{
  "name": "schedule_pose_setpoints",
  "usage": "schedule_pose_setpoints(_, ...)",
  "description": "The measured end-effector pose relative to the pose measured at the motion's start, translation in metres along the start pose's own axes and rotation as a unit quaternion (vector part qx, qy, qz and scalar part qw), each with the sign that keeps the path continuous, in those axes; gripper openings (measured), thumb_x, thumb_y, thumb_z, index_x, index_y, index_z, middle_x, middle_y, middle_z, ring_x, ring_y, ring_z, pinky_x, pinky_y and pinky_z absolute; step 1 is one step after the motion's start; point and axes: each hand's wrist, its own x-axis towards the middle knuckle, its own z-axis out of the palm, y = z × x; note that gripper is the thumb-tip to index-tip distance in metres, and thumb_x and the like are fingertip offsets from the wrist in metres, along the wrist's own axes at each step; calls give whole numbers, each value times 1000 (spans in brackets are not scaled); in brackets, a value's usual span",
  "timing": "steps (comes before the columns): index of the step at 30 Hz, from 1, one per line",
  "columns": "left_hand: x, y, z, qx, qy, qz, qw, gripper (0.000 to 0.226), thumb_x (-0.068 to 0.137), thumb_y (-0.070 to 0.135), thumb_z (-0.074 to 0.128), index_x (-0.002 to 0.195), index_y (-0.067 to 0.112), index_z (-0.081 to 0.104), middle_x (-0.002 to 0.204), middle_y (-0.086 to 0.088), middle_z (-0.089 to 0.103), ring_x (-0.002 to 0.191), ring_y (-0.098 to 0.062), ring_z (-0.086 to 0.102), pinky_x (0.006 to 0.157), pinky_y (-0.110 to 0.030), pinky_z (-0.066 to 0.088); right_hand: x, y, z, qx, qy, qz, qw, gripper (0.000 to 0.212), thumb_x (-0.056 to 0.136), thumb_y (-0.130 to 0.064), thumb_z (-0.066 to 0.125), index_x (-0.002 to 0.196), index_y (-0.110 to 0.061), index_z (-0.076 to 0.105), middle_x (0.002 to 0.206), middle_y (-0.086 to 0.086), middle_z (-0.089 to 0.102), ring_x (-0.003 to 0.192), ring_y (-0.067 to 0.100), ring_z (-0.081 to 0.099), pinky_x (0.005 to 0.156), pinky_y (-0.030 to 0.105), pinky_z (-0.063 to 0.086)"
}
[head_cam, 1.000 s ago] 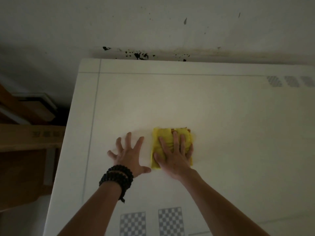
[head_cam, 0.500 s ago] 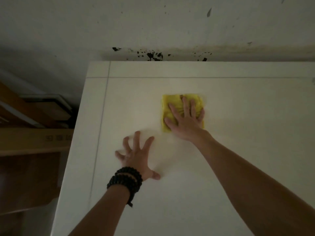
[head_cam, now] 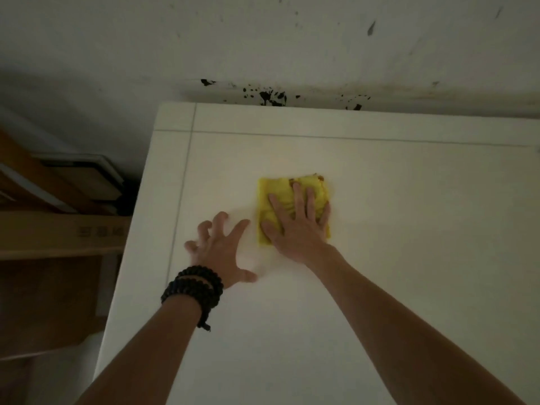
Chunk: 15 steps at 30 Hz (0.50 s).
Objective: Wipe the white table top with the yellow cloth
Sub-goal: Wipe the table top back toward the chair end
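A folded yellow cloth [head_cam: 276, 190] lies flat on the white table top [head_cam: 409, 214], a little left of the middle. My right hand [head_cam: 298, 226] presses down on it, palm flat and fingers spread, covering its lower right part. My left hand [head_cam: 219, 249] rests on the bare table just left of the cloth, fingers apart and slightly curled, holding nothing. A black bead bracelet is wound around the left wrist.
The table's far edge meets a stained white wall [head_cam: 292, 48] with black specks. The left table edge [head_cam: 128, 258] drops off to stacked cardboard boxes [head_cam: 58, 232] and flat boards on the floor.
My right hand pushed the cloth away toward the wall, then pulled it back toward me. The left hand stayed on the table and its fingers have curled a little.
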Motion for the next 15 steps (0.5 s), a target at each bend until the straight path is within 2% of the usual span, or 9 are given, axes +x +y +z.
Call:
schedule_pose_setpoints(4,1,-61,-11,-23,24,-54,998,114,54,71,77,146,44,15,152,1,4,135,-31,13,103,-55,31,-57,-27,40,-9,27,-52,998,69,95,-73,19,154,-52,-8,163,5,-34,147,33,-35,111,67,-21)
schedule_pose_setpoints(6,3,-78,-14,-30,17,-41,999,114,52,70,79,144,46,17,151,1,5,135,-31,11,105,-54,30,-68,-46,50,-5,38,-56,998,69,93,-74,19,155,-53,-3,164,5,-31,147,33,-34,110,66,-22)
schedule_pose_setpoints(9,16,-86,-23,-29,39,-20,999,114,52,68,80,145,40,20,151,0,8,134,-32,13,107,-52,28,-35,-70,36,-16,14,-55,998,68,95,-75,19,154,-55,-8,162,1,-37,145,31,-39,110,65,-24)
schedule_pose_setpoints(12,25,-92,-30,2,24,-63,998,126,52,72,77,149,35,6,155,-2,-4,140,-33,3,110,-54,21,16,-92,13,-11,12,-58,998,68,95,-74,20,154,-54,-7,162,0,-36,146,31,-37,110,66,-22)
schedule_pose_setpoints(15,28,-96,-26,-19,-7,-101,995,131,57,68,78,151,33,-6,158,-1,-16,145,-34,-6,116,-54,17,67,-113,-5,-16,15,-68,997,70,95,-74,18,156,-51,-7,163,1,-35,147,33,-35,111,68,-20)
